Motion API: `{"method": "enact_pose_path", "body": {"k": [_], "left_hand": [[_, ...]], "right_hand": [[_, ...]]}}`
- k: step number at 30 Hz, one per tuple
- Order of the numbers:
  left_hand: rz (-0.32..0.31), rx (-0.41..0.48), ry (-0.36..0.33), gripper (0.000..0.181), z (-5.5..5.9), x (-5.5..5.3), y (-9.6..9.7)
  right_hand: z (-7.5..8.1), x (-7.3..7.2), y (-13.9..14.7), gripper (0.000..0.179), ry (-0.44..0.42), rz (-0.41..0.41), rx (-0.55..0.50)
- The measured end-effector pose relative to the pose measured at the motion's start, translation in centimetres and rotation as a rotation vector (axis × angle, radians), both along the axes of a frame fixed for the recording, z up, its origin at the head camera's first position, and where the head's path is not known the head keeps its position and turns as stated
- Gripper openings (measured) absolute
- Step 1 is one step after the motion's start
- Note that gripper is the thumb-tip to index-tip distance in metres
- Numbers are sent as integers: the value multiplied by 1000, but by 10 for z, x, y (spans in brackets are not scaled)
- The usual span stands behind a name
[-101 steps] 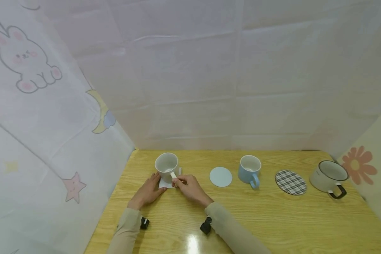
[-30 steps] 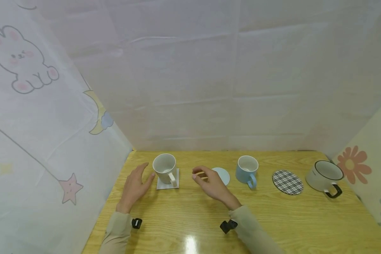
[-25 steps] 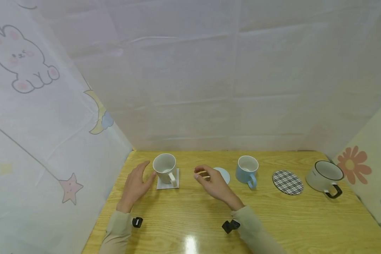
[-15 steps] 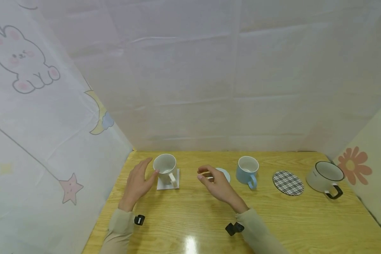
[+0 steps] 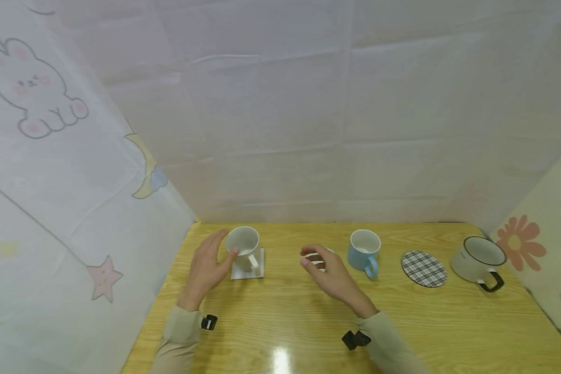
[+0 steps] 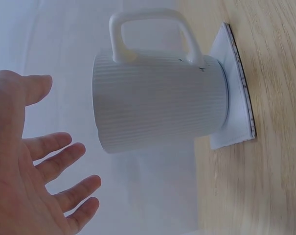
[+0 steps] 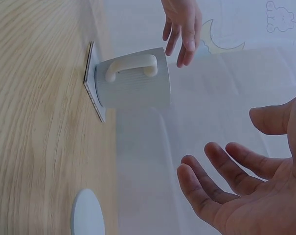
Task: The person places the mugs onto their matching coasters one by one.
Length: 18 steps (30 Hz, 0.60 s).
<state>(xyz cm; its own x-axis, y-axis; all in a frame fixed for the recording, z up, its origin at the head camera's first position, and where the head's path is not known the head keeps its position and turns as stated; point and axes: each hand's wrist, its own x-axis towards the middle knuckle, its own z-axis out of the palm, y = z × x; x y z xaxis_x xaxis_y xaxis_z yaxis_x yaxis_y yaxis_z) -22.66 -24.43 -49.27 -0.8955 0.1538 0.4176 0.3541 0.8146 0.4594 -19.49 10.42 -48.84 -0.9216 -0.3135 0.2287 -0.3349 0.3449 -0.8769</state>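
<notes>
A white ribbed mug (image 6: 157, 98) stands upright on a square white coaster (image 6: 239, 122), its handle facing the front. My left hand (image 5: 208, 267) hovers by the mug's left side, fingers spread and relaxed; the thumb overlaps the rim in the head view, while the left wrist view shows a gap between fingers and mug. To the right, my right hand (image 5: 333, 278) is raised with loosely bent fingers and holds nothing. It partly covers a pale round coaster (image 7: 87, 214) in the head view. Beyond that hand stands a light blue mug (image 5: 362, 257), its handle toward the front right.
Further right on the wooden table (image 5: 271, 311) lies a round plaid coaster (image 5: 424, 269). A white mug with a dark rim and black handle (image 5: 469, 262) stands near the right end. Printed sheets (image 5: 280, 130) hang at the back and both sides.
Earlier my right hand pinched the white mug's handle and my left hand touched the square coaster. Both let go; the right hand moved right, and lately the left hand drifts right toward the mug.
</notes>
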Motion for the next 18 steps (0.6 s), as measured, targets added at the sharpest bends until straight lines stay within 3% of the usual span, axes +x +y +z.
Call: {"method": "enact_pose_path", "body": {"k": [7, 18], "left_hand": [[-20, -6, 32, 64, 4, 1, 6], [-33, 2, -7, 66, 13, 3, 19]], "right_hand": [[6, 5, 12, 38, 47, -13, 13], [8, 9, 25, 39, 70, -42, 37]]}}
